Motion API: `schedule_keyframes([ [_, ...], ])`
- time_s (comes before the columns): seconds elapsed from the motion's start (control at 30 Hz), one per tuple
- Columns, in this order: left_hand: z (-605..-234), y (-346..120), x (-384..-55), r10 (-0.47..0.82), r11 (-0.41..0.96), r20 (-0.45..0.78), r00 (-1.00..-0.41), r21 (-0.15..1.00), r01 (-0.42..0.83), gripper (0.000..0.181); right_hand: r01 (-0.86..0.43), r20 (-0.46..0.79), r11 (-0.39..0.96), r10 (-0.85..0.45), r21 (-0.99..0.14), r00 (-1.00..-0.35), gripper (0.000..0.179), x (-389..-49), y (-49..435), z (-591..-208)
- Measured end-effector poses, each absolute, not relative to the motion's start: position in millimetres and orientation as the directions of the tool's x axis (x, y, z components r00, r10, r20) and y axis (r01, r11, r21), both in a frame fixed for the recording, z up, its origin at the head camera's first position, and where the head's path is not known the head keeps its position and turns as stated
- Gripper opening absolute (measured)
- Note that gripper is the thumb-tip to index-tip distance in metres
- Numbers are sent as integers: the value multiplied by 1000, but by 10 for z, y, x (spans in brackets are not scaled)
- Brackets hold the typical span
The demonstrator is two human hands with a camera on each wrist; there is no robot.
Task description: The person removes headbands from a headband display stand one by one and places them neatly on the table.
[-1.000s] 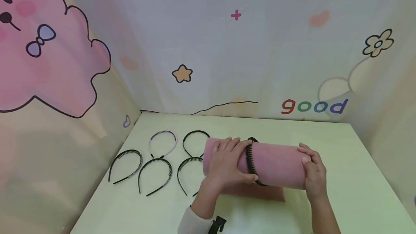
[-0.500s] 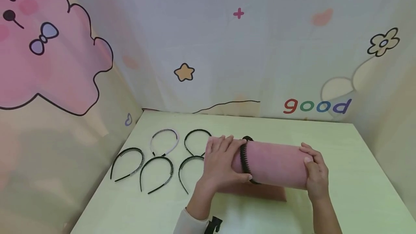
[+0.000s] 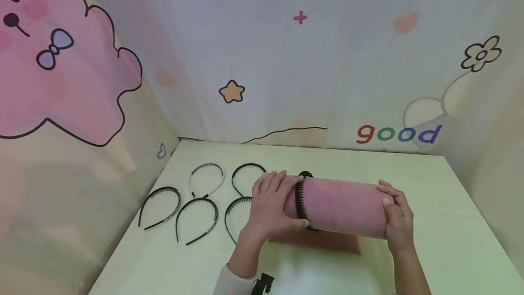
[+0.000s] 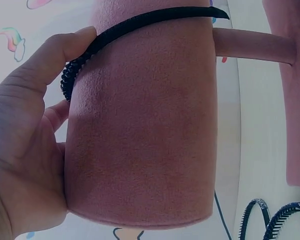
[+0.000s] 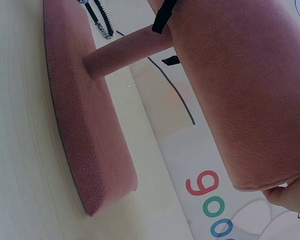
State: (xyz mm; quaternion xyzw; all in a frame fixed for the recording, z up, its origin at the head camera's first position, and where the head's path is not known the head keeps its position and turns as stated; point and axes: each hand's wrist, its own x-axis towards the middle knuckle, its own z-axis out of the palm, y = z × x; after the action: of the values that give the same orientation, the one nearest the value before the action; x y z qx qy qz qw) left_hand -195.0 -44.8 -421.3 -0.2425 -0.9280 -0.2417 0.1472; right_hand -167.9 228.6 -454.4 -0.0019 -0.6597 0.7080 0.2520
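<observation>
A pink plush-covered roll [image 3: 348,206] lies sideways on a post [image 5: 127,50] above its flat base [image 5: 85,115], forming a headband stand. Round the roll, left of its middle, sits a black toothed headband [image 3: 300,201]; its tips reach under the roll near the post. My left hand [image 3: 267,208] spans the roll's left part, thumb and index finger against the headband's edge. In the left wrist view the thumb presses on the headband [image 4: 155,18]. At the other end, my right hand [image 3: 397,222] grips the roll's rim, thumb in front and fingers over the top.
Several headbands lie on the pale table [image 3: 430,185] to the left. One is lavender and black [image 3: 223,179]; the others are black, like the leftmost headband [image 3: 165,189]. My left arm partly covers the nearest ones. A printed curtain [image 3: 270,58] stands behind the table.
My left hand and the headband have slid left along the roll. The right hand keeps its grip on the roll's right end. The view shifted slightly.
</observation>
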Motion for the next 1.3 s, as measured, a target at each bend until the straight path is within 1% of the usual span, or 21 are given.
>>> schedule_keyframes([
  [0.23,-4227,-466,-1948,384,762,400,-832,372,530,88,-339,318,6,365,-941,-875,29,-1676,2281,-4546],
  [0.5,-4255,-529,-1928,332,746,363,-871,464,477,88,-328,304,-6,366,-944,-880,28,-1676,2262,-4558],
  [0.7,-4247,-537,-1950,340,718,377,-861,487,497,87,-333,308,-3,369,-943,-877,29,-1669,2267,-4539],
  [1.0,-4233,-594,-1967,343,689,353,-871,536,488,88,-331,304,-10,371,-944,-878,29,-1678,2267,-4541],
  [1.3,-4261,-652,-1938,293,622,295,-910,664,415,85,-340,313,-10,369,-940,-875,29,-1685,2263,-4561],
])
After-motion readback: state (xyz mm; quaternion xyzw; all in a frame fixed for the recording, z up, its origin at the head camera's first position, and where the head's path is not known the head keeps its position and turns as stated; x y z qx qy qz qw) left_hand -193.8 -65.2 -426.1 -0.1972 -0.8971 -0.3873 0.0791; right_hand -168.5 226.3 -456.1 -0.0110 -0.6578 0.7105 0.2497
